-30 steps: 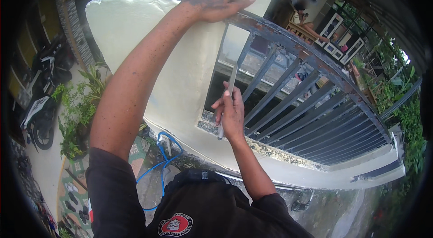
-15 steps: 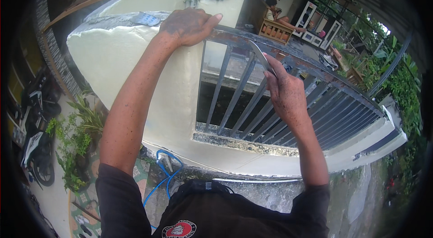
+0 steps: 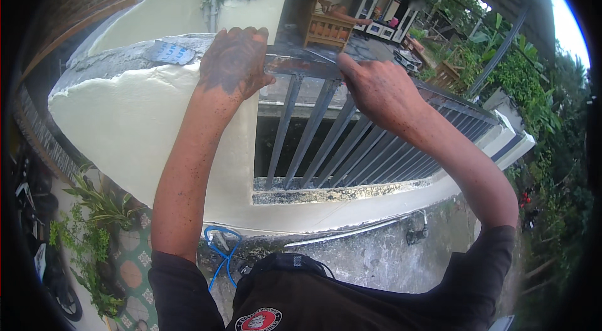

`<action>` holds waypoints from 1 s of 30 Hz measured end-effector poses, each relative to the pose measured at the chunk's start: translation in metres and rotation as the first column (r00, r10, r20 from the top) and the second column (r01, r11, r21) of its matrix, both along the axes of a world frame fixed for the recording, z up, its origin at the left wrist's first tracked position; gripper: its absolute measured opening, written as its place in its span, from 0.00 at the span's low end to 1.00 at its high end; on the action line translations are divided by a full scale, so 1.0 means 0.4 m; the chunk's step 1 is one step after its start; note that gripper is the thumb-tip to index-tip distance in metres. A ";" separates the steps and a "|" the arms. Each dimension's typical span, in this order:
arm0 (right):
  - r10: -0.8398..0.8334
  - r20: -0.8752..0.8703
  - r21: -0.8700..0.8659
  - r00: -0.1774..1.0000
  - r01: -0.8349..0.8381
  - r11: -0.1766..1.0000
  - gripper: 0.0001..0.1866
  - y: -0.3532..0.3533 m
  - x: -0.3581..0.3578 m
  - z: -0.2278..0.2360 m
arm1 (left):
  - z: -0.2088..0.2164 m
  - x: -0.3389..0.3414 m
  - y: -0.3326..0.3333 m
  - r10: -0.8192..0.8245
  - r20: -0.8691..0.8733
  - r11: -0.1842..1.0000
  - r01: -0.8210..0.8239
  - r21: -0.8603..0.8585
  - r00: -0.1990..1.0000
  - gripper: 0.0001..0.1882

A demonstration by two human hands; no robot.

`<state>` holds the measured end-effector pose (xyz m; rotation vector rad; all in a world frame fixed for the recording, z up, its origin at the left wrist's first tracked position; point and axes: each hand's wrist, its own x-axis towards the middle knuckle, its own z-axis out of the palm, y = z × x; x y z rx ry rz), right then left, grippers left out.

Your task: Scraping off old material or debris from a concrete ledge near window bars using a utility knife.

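My left hand (image 3: 235, 61) is closed over the top of the cream wall (image 3: 138, 99), where the metal railing begins, fingers curled over the far side. In my right hand (image 3: 382, 89) is a knife (image 3: 323, 55) with a thin metal blade; my fingers hide its handle. The blade lies across the railing's top rail (image 3: 300, 66), low and nearly flat. Worn, rusty brown patches show on the rail. Grey upright bars (image 3: 283, 130) run beneath it down to a rough, speckled sill (image 3: 338, 195).
A light blue printed packet (image 3: 172, 52) lies on the wall's rough top, left of my left hand. Beyond the railing a person sits on a wooden bench (image 3: 329, 30). Below are a blue hose (image 3: 222, 231) and a white pipe (image 3: 351, 232). Plants (image 3: 94, 231) and motorbikes stand at left.
My right hand has turned palm-down and moved up to the top rail, its elbow swinging outward. The knife has gone from upright to nearly flat. My left hand stays on the wall while the view shifts.
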<state>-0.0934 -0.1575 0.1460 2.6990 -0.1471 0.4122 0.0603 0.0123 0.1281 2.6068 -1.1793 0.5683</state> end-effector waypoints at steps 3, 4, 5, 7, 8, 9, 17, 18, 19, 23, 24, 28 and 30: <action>-0.014 -0.021 -0.026 1.000 0.013 1.000 0.05 0.074 0.041 0.003 | -0.003 0.000 -0.008 0.011 -0.008 1.000 -0.011 -0.028 1.000 0.43; 0.012 -0.003 -0.055 1.000 -0.013 0.998 0.05 0.094 0.052 -0.003 | -0.003 -0.001 -0.008 0.035 -0.010 0.999 -0.036 -0.034 0.999 0.43; -0.030 -0.027 -0.047 0.999 0.028 0.999 0.05 0.108 0.063 -0.013 | -0.008 0.004 -0.007 0.032 0.001 0.999 -0.032 -0.037 0.999 0.43; -0.091 -0.030 -0.033 0.995 0.090 0.995 0.05 0.115 0.061 -0.020 | -0.009 0.005 -0.005 0.016 0.006 0.999 -0.016 -0.036 1.000 0.43; -0.127 -0.036 -0.014 0.991 0.127 0.992 0.06 0.119 0.061 -0.022 | -0.011 0.007 0.000 0.025 0.009 0.999 -0.024 -0.030 1.000 0.43; -0.141 -0.041 -0.019 0.989 0.140 0.990 0.06 0.122 0.057 -0.020 | -0.023 0.014 0.000 0.011 0.004 0.999 -0.011 -0.034 1.000 0.43; -0.315 -0.053 -0.159 0.948 0.303 0.939 0.06 0.094 0.027 -0.014 | -0.044 0.043 0.006 -0.026 0.056 0.996 0.031 -0.085 0.998 0.38; -0.480 -0.082 -0.116 0.873 0.470 0.875 0.06 0.061 0.017 -0.015 | -0.047 0.051 0.013 -0.023 0.051 0.996 0.028 -0.086 0.998 0.38; -0.481 -0.016 -0.117 0.877 0.476 0.872 0.06 -0.036 -0.027 -0.033 | -0.049 0.052 0.012 -0.039 0.069 0.996 0.044 -0.077 0.997 0.37; -0.595 0.152 -0.170 0.789 0.614 0.771 0.08 -0.282 -0.289 -0.066 | -0.046 0.044 -0.007 -0.063 0.111 0.995 0.071 -0.070 0.992 0.33; -0.597 0.146 -0.167 0.788 0.615 0.771 0.08 -0.269 -0.317 -0.085 | -0.055 0.045 -0.004 -0.058 0.127 0.994 0.069 -0.080 0.990 0.32; -0.637 0.331 0.220 0.696 0.599 0.770 0.08 -0.196 -0.473 -0.279 | -0.065 0.049 0.004 -0.096 0.143 0.993 0.104 -0.054 0.985 0.32; -0.739 0.288 0.397 0.609 0.627 0.671 0.10 -0.146 -0.565 -0.481 | -0.064 0.043 0.016 -0.089 0.145 0.994 0.097 -0.050 0.985 0.31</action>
